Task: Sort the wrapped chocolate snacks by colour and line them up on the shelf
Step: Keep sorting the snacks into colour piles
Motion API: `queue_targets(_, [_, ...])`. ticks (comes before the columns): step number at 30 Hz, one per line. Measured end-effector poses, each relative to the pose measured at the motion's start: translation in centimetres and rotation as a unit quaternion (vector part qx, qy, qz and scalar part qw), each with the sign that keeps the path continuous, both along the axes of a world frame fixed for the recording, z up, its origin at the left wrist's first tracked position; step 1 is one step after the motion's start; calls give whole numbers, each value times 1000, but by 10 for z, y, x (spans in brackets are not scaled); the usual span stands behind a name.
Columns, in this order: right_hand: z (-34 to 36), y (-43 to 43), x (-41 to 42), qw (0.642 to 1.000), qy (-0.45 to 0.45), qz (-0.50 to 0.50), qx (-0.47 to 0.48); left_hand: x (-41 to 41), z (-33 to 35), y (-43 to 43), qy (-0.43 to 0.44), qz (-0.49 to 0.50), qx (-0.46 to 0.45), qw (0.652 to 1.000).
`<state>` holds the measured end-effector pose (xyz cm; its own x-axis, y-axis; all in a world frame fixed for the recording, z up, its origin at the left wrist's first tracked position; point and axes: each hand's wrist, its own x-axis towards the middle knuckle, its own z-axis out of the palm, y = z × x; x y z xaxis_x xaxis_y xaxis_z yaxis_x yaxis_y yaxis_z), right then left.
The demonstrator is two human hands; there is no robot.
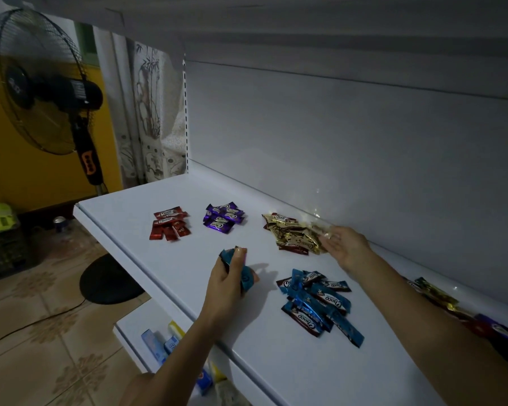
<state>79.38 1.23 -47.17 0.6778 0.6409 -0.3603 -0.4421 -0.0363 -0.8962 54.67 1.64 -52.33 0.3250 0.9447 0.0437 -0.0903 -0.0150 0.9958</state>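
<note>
Blue snacks (247,277), a few shiny foil wrappers bunched together, sit in my left hand (226,284), just above the white shelf (165,259) and nearer its front edge than its back wall. My fingers are curled round the bundle and my thumb (238,254) presses along its top. Its long axis slants from upper left to lower right. One crimped end sticks out past my thumb towards the red heap (169,223), and the other pokes out below my fingers towards the blue heap (317,303). That blue heap lies on the shelf to the right of this hand, its sticks mostly on the same diagonal, with blue foil, brown ends and white "Choco" lettering. A purple heap (224,217) lies beside the red one, further back. My right hand (346,246) is at the right edge of the gold heap (295,234), palm turned left, fingers loose and nearly straight, their tips touching gold foil.
</note>
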Motion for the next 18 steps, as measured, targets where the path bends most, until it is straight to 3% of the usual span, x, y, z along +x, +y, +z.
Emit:
queue_targets(5, [-3,-3,-18,995,-71,-67,-13,-4,-4,2,5,-36,23,999])
queue_targets(7, [0,-11,-34,992,-123,-9,3,-6,-6,4,-3,-37,16,999])
queue_targets(9, [3,-21,-56,973,-194,122,16,-6,-8,6,-34,-41,1,999])
queue_targets(11, [6,-29,-79,911,-316,265,21,-5,-6,8,-76,-45,-24,996])
queue_targets(14, [7,-33,-110,784,-464,411,42,-7,-3,6,-102,-27,-30,994])
queue_targets(16, [0,-31,-123,750,-505,423,52,-7,-4,4,-101,-19,-18,995])
queue_targets(18, [-7,-29,-130,753,-529,387,58,-7,-3,3,-83,-26,-1,996])
